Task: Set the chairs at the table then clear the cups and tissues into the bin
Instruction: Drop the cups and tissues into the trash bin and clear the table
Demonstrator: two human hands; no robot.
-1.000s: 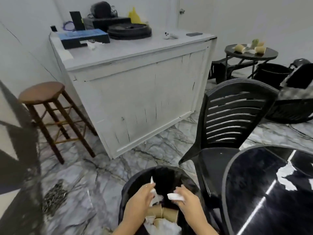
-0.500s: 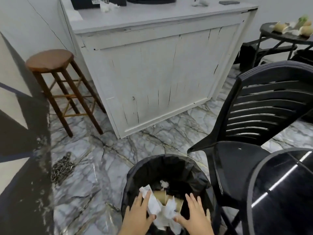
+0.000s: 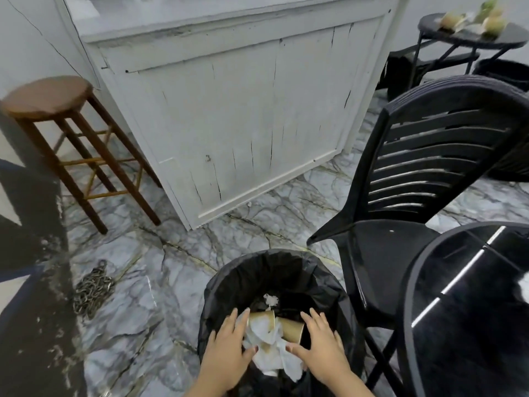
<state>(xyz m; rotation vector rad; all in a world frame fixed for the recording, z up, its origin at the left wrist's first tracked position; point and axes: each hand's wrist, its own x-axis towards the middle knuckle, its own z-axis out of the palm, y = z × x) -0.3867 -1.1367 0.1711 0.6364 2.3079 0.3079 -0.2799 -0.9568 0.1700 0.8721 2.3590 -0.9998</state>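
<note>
Head view: cups [image 3: 287, 328] and tissues [image 3: 269, 343] over mouth of bin [image 3: 257, 270], 6 o'clock. Left hand [image 3: 229, 348] and right hand [image 3: 320, 348] flank bundle, fingers spread, grip loose, apparently releasing. Chair [image 3: 429, 173] stands at near desk [image 3: 458, 310]. Far desk [image 3: 472, 32], 1 o'clock, holds more cups: uncleared.

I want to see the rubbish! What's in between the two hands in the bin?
In the head view, crumpled white tissues and brown paper cups sit between the left hand and the right hand, over the black-lined bin.
</note>
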